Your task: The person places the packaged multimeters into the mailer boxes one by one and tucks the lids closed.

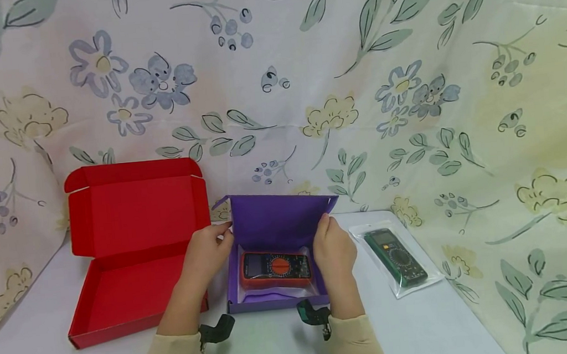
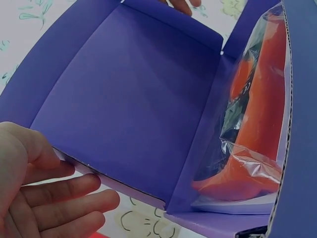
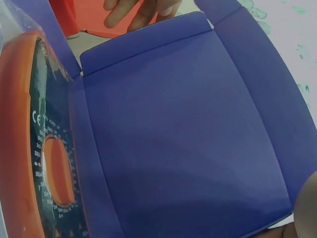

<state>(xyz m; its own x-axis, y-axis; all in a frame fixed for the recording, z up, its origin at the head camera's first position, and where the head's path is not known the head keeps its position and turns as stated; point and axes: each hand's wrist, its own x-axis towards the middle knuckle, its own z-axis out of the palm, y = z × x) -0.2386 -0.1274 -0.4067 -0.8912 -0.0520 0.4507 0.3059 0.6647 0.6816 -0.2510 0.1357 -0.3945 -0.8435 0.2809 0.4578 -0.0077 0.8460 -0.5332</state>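
A purple cardboard box (image 1: pixel 278 304) lies on the table with its lid (image 1: pixel 279 222) raised. Inside it, an orange-and-black multimeter (image 1: pixel 276 269) rests in a clear plastic bag. My left hand (image 1: pixel 208 253) holds the lid's left side flap at the edge, thumb and index finger at the cardboard and the other fingers loosely extended outside, as the left wrist view shows. On the opposite side, my right hand (image 1: pixel 335 245) grips the lid's right edge, thumb on the near face. In the right wrist view, only bits of that hand show at the lower right corner.
Left of the purple box stands an open red box (image 1: pixel 127 292), its lid tilted back. To the right, a green-and-black multimeter (image 1: pixel 397 257) lies in a clear bag. A floral cloth (image 1: pixel 276 88) hangs behind the white table (image 1: pixel 267 345).
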